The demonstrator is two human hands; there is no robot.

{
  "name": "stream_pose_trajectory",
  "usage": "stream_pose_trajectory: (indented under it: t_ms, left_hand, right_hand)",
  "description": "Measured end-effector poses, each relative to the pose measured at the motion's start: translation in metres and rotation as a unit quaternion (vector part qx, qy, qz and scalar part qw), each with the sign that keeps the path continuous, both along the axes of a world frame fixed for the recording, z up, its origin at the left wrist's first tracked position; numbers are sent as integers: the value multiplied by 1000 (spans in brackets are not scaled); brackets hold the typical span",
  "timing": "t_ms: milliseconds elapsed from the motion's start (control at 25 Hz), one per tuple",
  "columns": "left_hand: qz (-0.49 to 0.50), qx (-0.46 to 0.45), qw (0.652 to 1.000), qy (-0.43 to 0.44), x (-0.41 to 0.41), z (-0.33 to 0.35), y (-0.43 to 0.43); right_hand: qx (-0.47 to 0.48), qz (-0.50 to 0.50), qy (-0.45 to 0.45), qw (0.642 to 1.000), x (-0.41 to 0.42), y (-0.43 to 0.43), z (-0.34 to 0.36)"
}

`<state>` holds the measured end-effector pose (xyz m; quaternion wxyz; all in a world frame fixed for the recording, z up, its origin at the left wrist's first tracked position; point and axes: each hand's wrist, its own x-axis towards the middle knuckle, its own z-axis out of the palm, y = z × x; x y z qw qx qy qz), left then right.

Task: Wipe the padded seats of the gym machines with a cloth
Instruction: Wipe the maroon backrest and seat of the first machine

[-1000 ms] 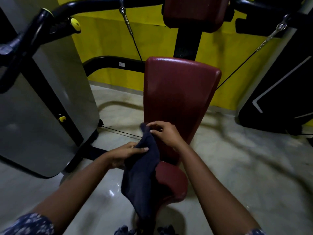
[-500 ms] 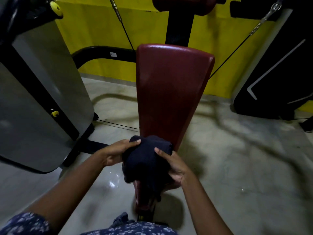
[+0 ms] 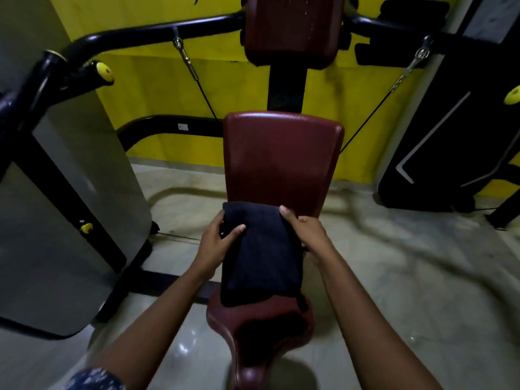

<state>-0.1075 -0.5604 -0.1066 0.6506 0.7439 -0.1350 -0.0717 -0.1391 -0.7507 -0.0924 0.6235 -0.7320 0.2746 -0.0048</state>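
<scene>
Dark cloth (image 3: 260,254), bunched a moment ago, now lies folded flat across the seat's (image 3: 261,327) rear edge, left hand (image 3: 218,243) and right hand (image 3: 305,232) pinching its sides, ready to wipe.

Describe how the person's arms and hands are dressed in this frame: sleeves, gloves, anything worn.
Both hands, left hand and right hand, are bare: no gloves, and no rings or watch that I can make out. The forearms are uncovered. A dark blue sleeve with a pale speckled print shows at the left upper arm.

Both hands gripping dark cloth (image 3: 260,249), spread on maroon seat (image 3: 261,319)
</scene>
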Motion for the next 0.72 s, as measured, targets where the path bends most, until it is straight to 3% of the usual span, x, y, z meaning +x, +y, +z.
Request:
stream_pose_trajectory:
  t_ms: [80, 160, 280, 360, 440, 600, 720]
  left_hand:
    - [7, -32, 999, 19, 24, 4, -9]
    - [-12, -51, 997, 60, 48, 11, -14]
    - [-100, -69, 982, 147, 69, 31, -23]
    - [-207, -63, 962, 169, 86, 52, -27]
    - [-257, -27, 953, 159, 115, 63, -21]
    - [-131, 34, 990, 47, 192, 49, 5]
    - [-31, 20, 997, 67, 242, 33, 5]
  right_hand:
    - [-200, -65, -94, 973, -9, 18, -6]
    - [-266, -61, -232, 934, -16, 53, -18]
    - [-277, -48, -264, 923, 21, 82, -39]
    - [-224, -124, -315, 914, 58, 87, -40]
    - [-212, -205, -368, 882, 91, 90, -36]
    - [-230, -331, -409, 819, 146, 85, -28]
    - [-350, -303, -395, 794, 202, 72, -17]
